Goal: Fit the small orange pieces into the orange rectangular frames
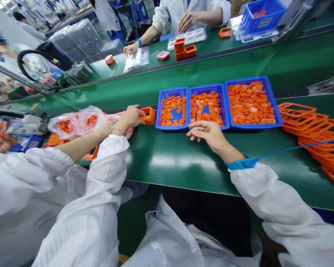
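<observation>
My left hand (131, 118) is closed at the left side of a small stack of orange square frames (149, 116), its fingertips on the stack's edge. The stack stands on the green bench, just left of a blue bin (171, 128) holding small orange parts. My right hand (207, 134), a blue strap around its wrist, is held at the front edge of the middle blue bin (225, 111). Its fingers are loosely stretched and no part shows in them. To the right, a larger blue bin (277, 115) is filled with flat orange pieces (250, 104).
Large orange frames (317, 133) lie fanned at the right, beneath a blue cord (300, 146). Plastic bags of orange parts (86, 120) and a co-worker's forearm (83, 142) are at the left. Across the green line, another person's hands (187, 20) work beside orange frames (180, 50).
</observation>
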Tool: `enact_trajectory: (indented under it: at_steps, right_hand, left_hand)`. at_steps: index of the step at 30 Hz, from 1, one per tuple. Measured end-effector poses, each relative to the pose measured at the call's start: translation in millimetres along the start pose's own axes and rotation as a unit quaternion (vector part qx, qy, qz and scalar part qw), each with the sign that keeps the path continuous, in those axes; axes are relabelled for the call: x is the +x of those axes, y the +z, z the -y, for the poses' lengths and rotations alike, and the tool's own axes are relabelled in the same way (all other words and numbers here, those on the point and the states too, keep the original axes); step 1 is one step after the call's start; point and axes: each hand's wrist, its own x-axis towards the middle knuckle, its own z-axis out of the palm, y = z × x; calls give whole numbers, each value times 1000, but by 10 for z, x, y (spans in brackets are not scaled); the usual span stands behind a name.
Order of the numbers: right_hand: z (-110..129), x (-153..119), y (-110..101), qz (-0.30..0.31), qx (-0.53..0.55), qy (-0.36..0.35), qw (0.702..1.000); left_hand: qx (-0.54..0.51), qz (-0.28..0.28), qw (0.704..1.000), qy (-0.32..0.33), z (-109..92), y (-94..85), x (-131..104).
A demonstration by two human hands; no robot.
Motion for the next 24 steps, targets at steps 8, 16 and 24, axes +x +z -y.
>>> enact_trajectory:
  at_steps: [8,16,24]
  right_hand:
    - [3,-13,-10,10,-14,-3,1000]
    - [97,-29,-13,-1,-11,-9,1000]
    - [362,-348,-492,-179,-88,-119,973]
  left_hand:
    - [14,17,999,-30,-35,-44,29]
    - [-54,-111,992,30,-709,-439,-389]
    - [-184,-222,945,153,-1385,-247,-542]
